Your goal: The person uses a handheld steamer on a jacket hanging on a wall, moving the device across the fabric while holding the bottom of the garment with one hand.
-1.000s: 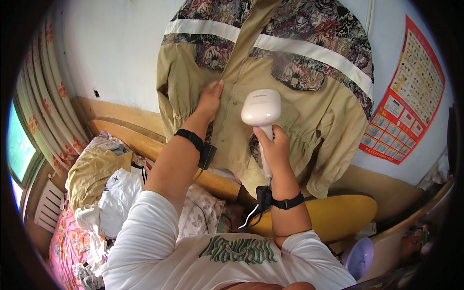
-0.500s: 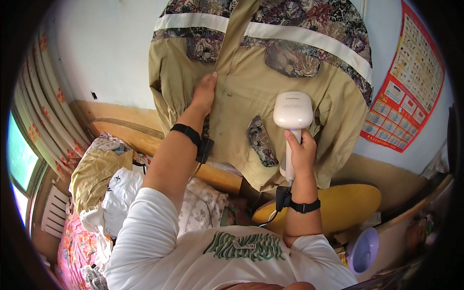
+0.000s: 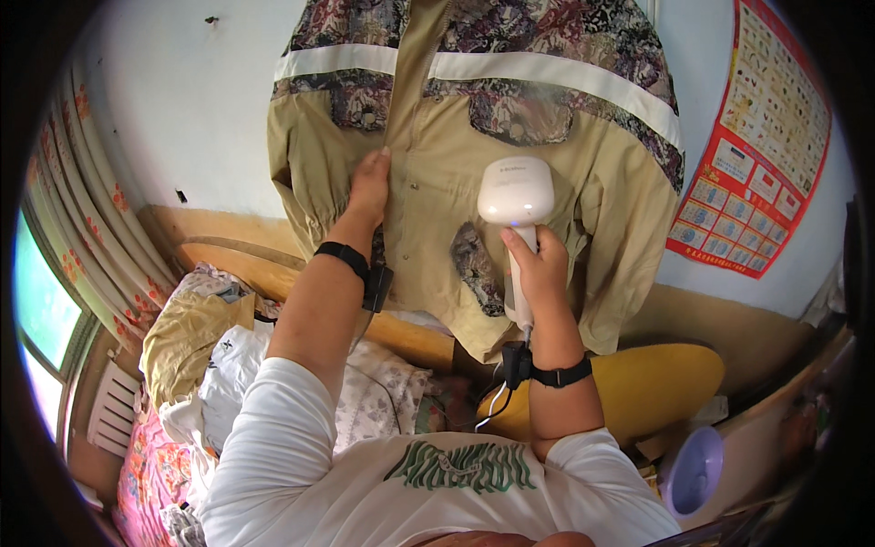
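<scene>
A khaki jacket (image 3: pixel 437 246) hangs before me against the wall, with dark patterned upper panels and a white stripe across the chest. My left hand (image 3: pixel 370 187) is closed on the edge of its front opening, the fingers partly hidden by the cloth. In my right hand (image 3: pixel 540 269) is a white handheld garment steamer (image 3: pixel 517 191), gripped by its handle. Its broad head is upright in front of the jacket, below the patterned pocket flap (image 3: pixel 520 120). Whether the head touches the cloth, I cannot tell. Another patterned flap (image 3: pixel 476 269) lies lower, left of the handle.
Piled clothes (image 3: pixel 196 342) lie on the bed at left, by the curtain (image 3: pixel 91 210) and window. A yellow oval board (image 3: pixel 656 387) stands below the jacket at right, near a purple basin (image 3: pixel 693 469). A cord (image 3: pixel 492 406) hangs from the steamer. A red poster (image 3: pixel 756 146) is on the wall.
The jacket sits farther left in view. The steamer is slightly higher against the cloth, still below the pocket flap. My left hand is a little lower on the front edge.
</scene>
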A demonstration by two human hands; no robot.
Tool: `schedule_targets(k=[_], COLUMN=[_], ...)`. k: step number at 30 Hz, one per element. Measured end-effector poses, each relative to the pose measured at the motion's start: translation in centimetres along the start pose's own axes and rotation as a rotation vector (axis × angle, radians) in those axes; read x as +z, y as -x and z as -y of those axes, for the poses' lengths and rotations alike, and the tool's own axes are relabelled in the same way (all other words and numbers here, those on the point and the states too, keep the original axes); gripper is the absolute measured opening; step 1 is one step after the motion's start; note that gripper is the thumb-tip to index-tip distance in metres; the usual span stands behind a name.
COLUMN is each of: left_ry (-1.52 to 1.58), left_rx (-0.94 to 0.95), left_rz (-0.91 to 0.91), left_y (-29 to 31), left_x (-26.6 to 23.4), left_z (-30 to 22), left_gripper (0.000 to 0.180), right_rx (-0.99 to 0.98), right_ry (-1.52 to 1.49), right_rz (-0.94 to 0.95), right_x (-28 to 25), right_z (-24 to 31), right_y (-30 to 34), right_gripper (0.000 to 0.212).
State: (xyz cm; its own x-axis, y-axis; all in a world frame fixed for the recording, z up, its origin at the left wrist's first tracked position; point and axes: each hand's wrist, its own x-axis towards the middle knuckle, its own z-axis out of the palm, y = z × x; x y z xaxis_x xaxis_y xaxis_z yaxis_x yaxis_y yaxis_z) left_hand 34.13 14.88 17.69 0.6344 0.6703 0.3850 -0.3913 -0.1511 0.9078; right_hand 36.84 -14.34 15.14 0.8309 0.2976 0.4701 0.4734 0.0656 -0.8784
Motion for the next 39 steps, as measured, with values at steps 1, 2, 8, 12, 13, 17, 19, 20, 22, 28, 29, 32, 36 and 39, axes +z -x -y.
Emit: schedule_targets(k=[1,2,8,12,13,17,19,20,22,28,29,32,36,39], left_ry=[0.021,0.03,0.001,-0.082,-0.059,-0.051,-0.065,-0.06,-0.047,-0.052,-0.047,-0.038,-0.036,-0.04], left_rx=[0.014,0.013,-0.007,-0.048,-0.048,-0.036,0.0,-0.006,0.009,0.035,0.037,0.038,-0.005,-0.004], left_rz=[0.012,0.005,-0.026,-0.09,-0.075,-0.079,-0.11,-0.108,-0.102,-0.185,-0.197,-0.216,-0.213,-0.2], left_y=[0.3,0.5,1.6,1.7,1.6,1.0,0.8,0.7,0.5,0.8,1.0,1.1,0.2,-0.3], left_x=[0.2,0.4,0.7,0.9,0.9,0.6,0.4,0.7,1.0,2.0,2.1,2.1,2.1,1.9], left_z=[-0.1,-0.2,-1.4,-1.4,-1.3,-0.5,-0.2,-0.2,-0.1,-0.6,-0.7,-0.8,0.0,0.8], left_gripper=[0.047,0.047,0.05,0.051,0.051,0.05,0.048,0.048,0.045,0.039,0.039,0.038,0.04,0.042], right_rx=[-0.005,-0.011,0.087,-0.001,-0.076,-0.129,-0.196,-0.175,-0.161,-0.103,-0.074,-0.058,-0.067,-0.066], right_ry=[-0.019,-0.036,-0.005,0.004,-0.012,-0.118,-0.105,-0.15,-0.174,-0.189,-0.182,-0.188,-0.194,-0.174], right_rz=[-0.022,-0.044,-0.011,0.029,0.045,0.11,0.12,0.109,0.084,0.042,0.031,0.058,0.048,0.069], right_x=[-0.4,-0.9,-3.8,-4.6,-4.6,-3.6,-2.9,-2.9,-2.8,-3.7,-3.9,-4.5,-4.8,-5.0], right_z=[-0.5,-0.9,-0.9,-0.2,0.0,4.6,6.1,7.0,7.7,6.1,5.8,4.9,4.0,3.5], right_y=[0.3,0.7,2.4,3.3,3.4,3.1,1.8,1.2,-0.4,-3.4,-3.5,-3.3,-3.1,-3.2], right_gripper=[0.032,0.031,0.026,0.024,0.024,0.021,0.02,0.021,0.024,0.03,0.031,0.033,0.032,0.025])
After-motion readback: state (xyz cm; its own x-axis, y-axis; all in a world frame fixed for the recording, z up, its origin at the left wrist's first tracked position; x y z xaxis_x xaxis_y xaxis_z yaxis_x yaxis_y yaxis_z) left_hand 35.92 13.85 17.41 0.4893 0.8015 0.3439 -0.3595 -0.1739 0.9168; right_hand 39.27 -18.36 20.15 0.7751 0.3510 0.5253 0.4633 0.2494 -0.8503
